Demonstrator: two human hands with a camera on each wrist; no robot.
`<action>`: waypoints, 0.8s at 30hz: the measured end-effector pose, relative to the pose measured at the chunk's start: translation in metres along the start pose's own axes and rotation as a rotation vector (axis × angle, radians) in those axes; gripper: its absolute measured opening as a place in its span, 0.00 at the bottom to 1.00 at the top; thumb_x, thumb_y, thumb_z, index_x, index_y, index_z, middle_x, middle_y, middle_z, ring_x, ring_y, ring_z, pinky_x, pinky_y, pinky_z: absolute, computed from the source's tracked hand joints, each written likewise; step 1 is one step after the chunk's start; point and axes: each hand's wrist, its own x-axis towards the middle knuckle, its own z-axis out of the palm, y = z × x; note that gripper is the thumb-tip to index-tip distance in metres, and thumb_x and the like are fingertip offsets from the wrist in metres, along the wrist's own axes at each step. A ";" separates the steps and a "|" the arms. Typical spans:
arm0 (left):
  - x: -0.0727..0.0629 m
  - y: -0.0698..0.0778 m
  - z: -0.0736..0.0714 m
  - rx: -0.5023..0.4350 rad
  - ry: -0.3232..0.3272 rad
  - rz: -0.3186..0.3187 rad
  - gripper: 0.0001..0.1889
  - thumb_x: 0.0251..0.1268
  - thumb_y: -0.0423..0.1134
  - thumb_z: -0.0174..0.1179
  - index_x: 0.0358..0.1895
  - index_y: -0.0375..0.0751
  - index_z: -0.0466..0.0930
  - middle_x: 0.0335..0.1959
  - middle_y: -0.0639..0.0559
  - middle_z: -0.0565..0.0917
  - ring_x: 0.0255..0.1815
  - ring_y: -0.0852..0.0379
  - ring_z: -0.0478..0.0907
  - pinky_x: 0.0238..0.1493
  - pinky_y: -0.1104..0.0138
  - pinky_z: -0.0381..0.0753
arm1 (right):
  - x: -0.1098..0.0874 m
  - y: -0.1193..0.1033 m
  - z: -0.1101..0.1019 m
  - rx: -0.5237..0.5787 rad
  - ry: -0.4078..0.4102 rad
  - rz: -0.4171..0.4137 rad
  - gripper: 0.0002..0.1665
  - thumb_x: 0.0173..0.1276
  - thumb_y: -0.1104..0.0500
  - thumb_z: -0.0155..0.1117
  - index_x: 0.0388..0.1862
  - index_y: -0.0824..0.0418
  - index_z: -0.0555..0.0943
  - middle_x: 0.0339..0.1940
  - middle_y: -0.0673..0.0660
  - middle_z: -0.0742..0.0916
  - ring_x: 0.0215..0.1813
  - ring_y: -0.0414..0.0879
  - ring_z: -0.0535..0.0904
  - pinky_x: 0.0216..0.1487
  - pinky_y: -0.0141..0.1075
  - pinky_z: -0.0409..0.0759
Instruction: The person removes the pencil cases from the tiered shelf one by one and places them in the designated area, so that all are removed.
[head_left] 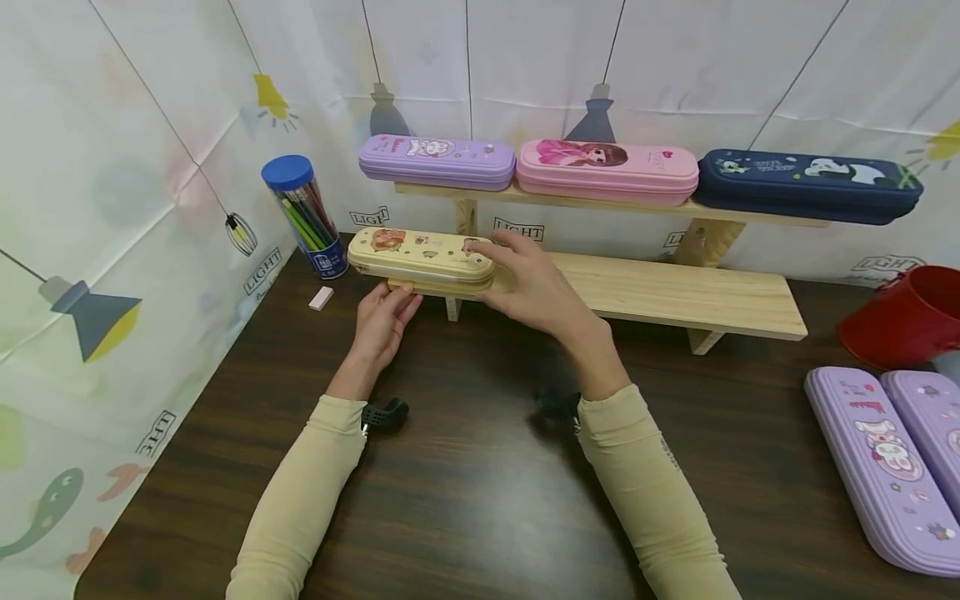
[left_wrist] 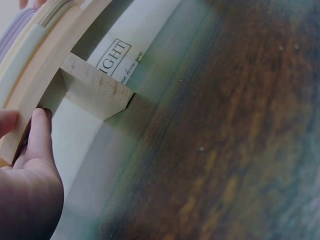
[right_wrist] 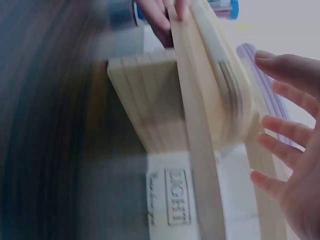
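A cream-yellow pencil case (head_left: 420, 255) with small cartoon pictures lies on the left end of the lower board of a wooden shelf (head_left: 675, 296). My left hand (head_left: 379, 325) grips the front edge of that board, its thumb above and its fingers beneath, as the left wrist view shows. Just past the right end of the yellow case is my right hand (head_left: 536, 279). In the right wrist view its fingers (right_wrist: 287, 131) are spread and a small gap separates them from the case.
Along the upper board sit a purple pencil case (head_left: 438, 162), a pink one (head_left: 607, 171) and a navy panda one (head_left: 810, 185). A blue-lidded pencil tub (head_left: 306, 217) and an eraser (head_left: 321, 298) stand left. Rightward are a red bucket (head_left: 892, 321) and purple cases (head_left: 885, 467).
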 end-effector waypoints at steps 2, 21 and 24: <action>0.001 0.000 0.001 0.003 -0.003 0.002 0.23 0.75 0.29 0.52 0.70 0.32 0.64 0.65 0.41 0.75 0.61 0.57 0.79 0.61 0.71 0.83 | 0.006 -0.001 0.007 0.005 0.020 -0.032 0.39 0.58 0.53 0.76 0.69 0.51 0.75 0.72 0.60 0.73 0.74 0.57 0.65 0.77 0.54 0.66; 0.001 -0.002 0.001 0.017 -0.004 -0.011 0.24 0.75 0.29 0.51 0.72 0.34 0.63 0.65 0.41 0.74 0.58 0.59 0.81 0.60 0.72 0.83 | 0.006 -0.001 0.025 -0.161 0.059 -0.051 0.26 0.62 0.46 0.72 0.58 0.54 0.83 0.63 0.58 0.78 0.67 0.56 0.69 0.71 0.54 0.70; 0.000 0.000 -0.001 0.022 0.003 -0.011 0.25 0.75 0.29 0.52 0.73 0.35 0.62 0.67 0.39 0.73 0.58 0.60 0.80 0.60 0.72 0.83 | 0.005 -0.005 0.023 -0.142 0.062 -0.050 0.22 0.61 0.48 0.74 0.50 0.58 0.81 0.62 0.60 0.78 0.67 0.57 0.70 0.71 0.54 0.70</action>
